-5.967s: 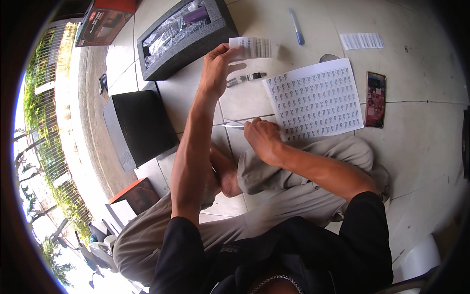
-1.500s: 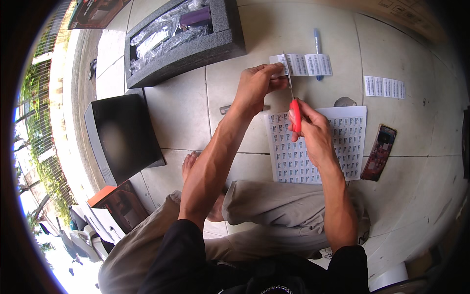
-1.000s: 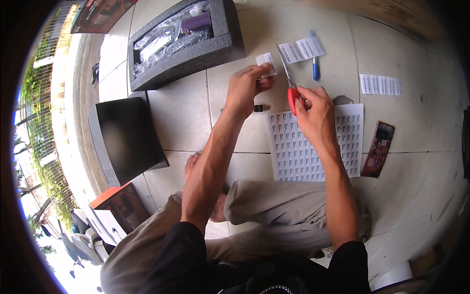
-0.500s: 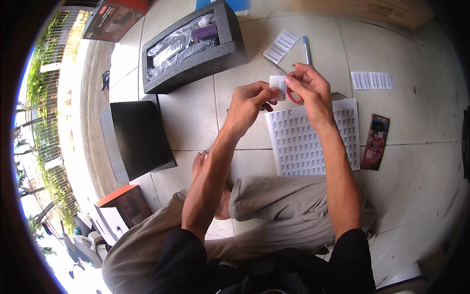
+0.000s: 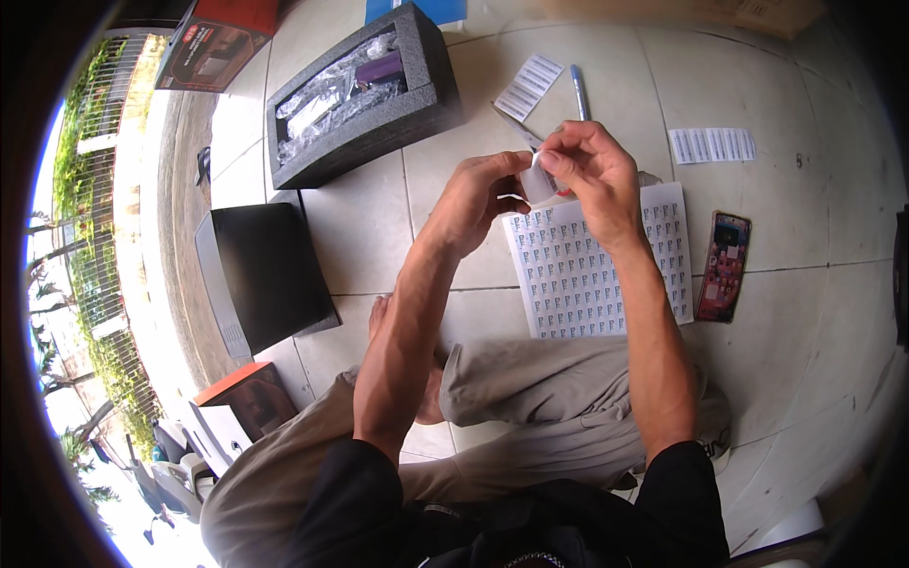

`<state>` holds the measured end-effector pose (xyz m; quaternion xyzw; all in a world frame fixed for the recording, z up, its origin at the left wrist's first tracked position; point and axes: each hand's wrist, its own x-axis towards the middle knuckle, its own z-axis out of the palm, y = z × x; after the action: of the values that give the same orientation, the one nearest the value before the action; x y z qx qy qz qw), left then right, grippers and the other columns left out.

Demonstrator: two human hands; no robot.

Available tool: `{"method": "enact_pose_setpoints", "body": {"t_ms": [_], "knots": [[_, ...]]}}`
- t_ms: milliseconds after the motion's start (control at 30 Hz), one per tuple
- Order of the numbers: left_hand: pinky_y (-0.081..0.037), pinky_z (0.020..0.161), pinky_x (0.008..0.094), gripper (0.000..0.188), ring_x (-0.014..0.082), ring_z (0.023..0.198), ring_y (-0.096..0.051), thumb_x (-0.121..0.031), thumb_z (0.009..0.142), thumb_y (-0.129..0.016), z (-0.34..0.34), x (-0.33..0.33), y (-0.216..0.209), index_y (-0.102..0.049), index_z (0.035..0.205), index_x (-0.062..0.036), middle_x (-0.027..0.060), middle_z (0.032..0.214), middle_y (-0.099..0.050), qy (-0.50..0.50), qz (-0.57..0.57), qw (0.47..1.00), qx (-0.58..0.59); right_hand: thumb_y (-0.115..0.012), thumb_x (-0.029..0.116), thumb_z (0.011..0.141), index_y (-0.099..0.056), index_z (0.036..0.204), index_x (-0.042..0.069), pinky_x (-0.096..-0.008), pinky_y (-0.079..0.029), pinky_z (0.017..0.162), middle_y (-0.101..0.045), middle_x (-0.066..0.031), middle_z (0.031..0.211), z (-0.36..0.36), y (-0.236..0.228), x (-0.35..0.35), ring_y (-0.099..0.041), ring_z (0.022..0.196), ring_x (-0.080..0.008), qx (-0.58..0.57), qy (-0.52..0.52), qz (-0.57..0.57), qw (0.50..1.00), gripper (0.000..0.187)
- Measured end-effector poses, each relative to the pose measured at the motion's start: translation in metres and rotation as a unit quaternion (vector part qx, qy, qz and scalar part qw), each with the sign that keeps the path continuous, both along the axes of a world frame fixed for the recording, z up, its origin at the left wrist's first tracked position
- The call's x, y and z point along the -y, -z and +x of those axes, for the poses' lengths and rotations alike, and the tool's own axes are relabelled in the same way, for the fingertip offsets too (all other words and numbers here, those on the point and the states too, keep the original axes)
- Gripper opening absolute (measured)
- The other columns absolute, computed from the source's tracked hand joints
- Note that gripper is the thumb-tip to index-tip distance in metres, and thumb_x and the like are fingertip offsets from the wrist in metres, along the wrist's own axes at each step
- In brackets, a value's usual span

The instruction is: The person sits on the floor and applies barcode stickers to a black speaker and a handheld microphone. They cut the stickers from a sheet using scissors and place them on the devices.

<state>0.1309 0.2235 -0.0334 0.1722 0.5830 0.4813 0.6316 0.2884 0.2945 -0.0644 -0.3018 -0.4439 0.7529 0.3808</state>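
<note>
Between my two hands is a small white barcode label (image 5: 538, 183), bent at its upper edge. My left hand (image 5: 481, 197) pinches its left side with thumb and fingers. At its upper right corner, the fingertips of my right hand (image 5: 595, 175) are closed on the label. Scissors (image 5: 516, 123) lie behind the hands, blades pointing up left, their red handles mostly covered. Below the hands is a large sheet of small printed stickers (image 5: 592, 275), partly hidden by my right forearm.
Barcode strips (image 5: 528, 85) (image 5: 712, 146) lie beyond, near a blue pen (image 5: 579, 92). A phone (image 5: 724, 267) is at right. To the left stand a grey foam tray (image 5: 436, 99) with wrapped items, a black box (image 5: 265, 275), and red-black boxes (image 5: 216, 43) (image 5: 248, 398).
The label has turned and now bends at its top, where before it was held flat. My right fingers have curled in closer to my left hand.
</note>
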Motion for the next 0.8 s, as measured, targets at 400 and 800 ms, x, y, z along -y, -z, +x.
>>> {"method": "enact_pose_setpoints", "body": {"t_ms": [400, 800], "knots": [[-0.047, 0.079, 0.0319, 0.033, 0.0183, 0.085, -0.061, -0.029, 0.093, -0.064, -0.007, 0.001, -0.008, -0.07, 0.105, 0.0012, 0.0095, 0.095, -0.067, 0.034, -0.012, 0.997, -0.066, -0.068, 0.0, 0.092, -0.061, 0.117, 0.004, -0.0275, -0.054, 0.083, -0.068, -0.0055, 0.106, 0.004, 0.003, 0.002, -0.065, 0.093, -0.0132, -0.009, -0.036, 0.079, 0.996, 0.027], [-0.046, 0.065, 0.0301, 0.03, 0.0131, 0.073, -0.056, -0.027, 0.093, -0.065, -0.008, -0.02, 0.015, -0.07, 0.099, 0.002, 0.0054, 0.084, -0.063, -0.053, -0.034, 0.99, -0.123, -0.075, 0.003, 0.086, -0.068, 0.1, 0.005, -0.0273, -0.055, 0.068, -0.072, -0.0057, 0.09, 0.007, 0.005, 0.0, -0.07, 0.078, -0.0174, 0.174, 0.135, 0.388, 0.895, 0.016]]}}
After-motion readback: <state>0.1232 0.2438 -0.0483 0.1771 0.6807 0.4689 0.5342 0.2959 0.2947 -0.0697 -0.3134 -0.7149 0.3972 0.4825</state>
